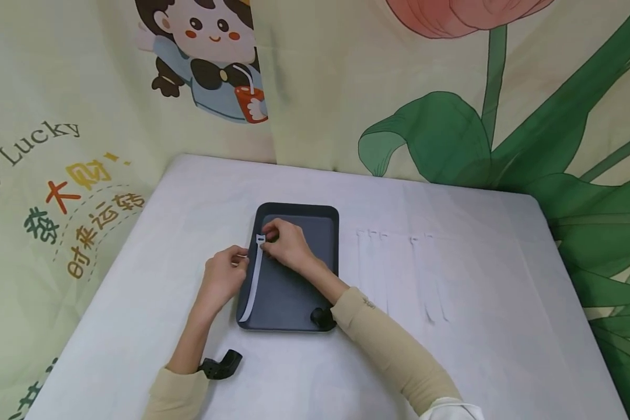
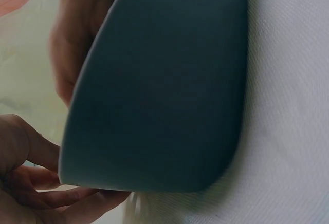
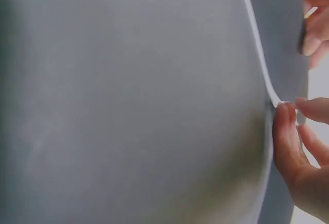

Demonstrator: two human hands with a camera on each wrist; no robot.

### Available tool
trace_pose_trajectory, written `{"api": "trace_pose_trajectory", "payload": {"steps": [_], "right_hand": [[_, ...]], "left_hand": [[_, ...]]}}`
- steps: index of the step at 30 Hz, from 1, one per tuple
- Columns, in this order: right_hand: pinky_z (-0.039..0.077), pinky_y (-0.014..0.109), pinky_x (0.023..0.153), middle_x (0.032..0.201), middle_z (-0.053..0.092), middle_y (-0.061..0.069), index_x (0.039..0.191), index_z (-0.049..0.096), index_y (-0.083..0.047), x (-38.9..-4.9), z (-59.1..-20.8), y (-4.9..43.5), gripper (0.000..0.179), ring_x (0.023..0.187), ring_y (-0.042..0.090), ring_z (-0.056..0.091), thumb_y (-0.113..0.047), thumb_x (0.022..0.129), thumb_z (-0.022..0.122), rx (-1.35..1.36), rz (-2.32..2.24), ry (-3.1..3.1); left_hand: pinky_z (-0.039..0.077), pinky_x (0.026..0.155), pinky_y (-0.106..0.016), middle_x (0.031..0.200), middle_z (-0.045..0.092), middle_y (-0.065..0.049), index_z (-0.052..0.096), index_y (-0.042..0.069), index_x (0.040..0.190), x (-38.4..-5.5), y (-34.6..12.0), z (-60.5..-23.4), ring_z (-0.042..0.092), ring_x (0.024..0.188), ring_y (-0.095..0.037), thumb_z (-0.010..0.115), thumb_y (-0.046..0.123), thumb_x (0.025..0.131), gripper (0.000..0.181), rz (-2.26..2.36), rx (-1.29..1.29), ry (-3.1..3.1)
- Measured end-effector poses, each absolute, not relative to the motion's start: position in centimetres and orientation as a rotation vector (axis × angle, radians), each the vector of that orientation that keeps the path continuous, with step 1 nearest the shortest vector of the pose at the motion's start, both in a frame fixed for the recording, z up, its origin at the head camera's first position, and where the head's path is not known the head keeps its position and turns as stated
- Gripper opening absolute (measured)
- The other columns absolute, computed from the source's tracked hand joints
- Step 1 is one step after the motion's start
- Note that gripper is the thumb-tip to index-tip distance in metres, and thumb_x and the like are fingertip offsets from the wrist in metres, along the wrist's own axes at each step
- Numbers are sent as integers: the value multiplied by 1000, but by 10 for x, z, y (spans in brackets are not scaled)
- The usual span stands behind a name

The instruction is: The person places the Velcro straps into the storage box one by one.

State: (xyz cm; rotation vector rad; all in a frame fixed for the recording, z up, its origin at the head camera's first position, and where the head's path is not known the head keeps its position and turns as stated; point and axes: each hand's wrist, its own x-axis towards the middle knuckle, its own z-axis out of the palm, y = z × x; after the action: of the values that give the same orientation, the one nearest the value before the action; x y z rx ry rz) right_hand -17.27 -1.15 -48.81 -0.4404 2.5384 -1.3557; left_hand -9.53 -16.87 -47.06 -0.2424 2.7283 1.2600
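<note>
Someone is wearing a beige left sleeve [image 1: 175, 394] and a matching right sleeve [image 1: 394, 350], the latter showing a small dark marking [image 1: 368, 303] near its cuff and meeting white fabric [image 1: 450, 411] higher up; chunky black wrist cameras [image 1: 223, 366] are jutting out.

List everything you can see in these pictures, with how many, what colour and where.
Rectangular shallow tray: one, dark grey, on the table
Flat strap with slotted head: one, white, lengthwise inside the tray's left side
Thin strips: about five, faint white-on-white, right of the tray
Cloth-covered table: one, white, beneath everything
Printed fabric backdrop: one, pale green with cartoon figure, lettering, flower and leaves, behind the table
Small wrist-worn devices: two, black, one per wrist
Long sleeves: two, beige, on the forearms
Left hand: one, bare, by the tray's left rim
Right hand: one, bare, pinching the strap's head
</note>
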Motion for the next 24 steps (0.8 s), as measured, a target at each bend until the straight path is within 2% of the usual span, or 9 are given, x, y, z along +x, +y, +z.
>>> {"api": "trace_pose_trajectory", "payload": {"steps": [5, 12, 18, 24], "right_hand": [[49, 18, 67, 103, 74, 7, 120, 71, -6, -165, -473, 0, 30, 76, 9, 65, -11, 91, 77, -476, -1356, 2519], [48, 20, 61, 102, 73, 7, 120, 71, -4, -154, -453, 22, 29, 75, 19, 66, -14, 93, 75, -536, -1399, 2452], [50, 21, 65, 104, 72, 7, 121, 71, -3, -146, -444, 43, 30, 86, 26, 68, -15, 94, 75, -562, -1424, 2413], [51, 25, 72, 104, 73, 4, 120, 71, -6, -140, -440, 71, 28, 89, 21, 66, -17, 94, 74, -538, -1418, 2465]], "left_hand": [[54, 69, -34, 111, 73, -27, 67, -6, 125, -95, -168, -469, 71, 94, -35, 54, 8, 100, 31, 1254, -250, 2739], [51, 67, -30, 108, 73, -27, 67, -7, 123, -95, -167, -468, 71, 92, -34, 54, 6, 99, 30, 1249, -253, 2755], [51, 66, -29, 109, 73, -28, 67, -7, 123, -96, -167, -468, 71, 91, -34, 53, 7, 100, 30, 1248, -255, 2752], [53, 70, -32, 111, 73, -28, 67, -7, 124, -96, -166, -467, 71, 93, -35, 53, 7, 100, 31, 1246, -263, 2746]]}}
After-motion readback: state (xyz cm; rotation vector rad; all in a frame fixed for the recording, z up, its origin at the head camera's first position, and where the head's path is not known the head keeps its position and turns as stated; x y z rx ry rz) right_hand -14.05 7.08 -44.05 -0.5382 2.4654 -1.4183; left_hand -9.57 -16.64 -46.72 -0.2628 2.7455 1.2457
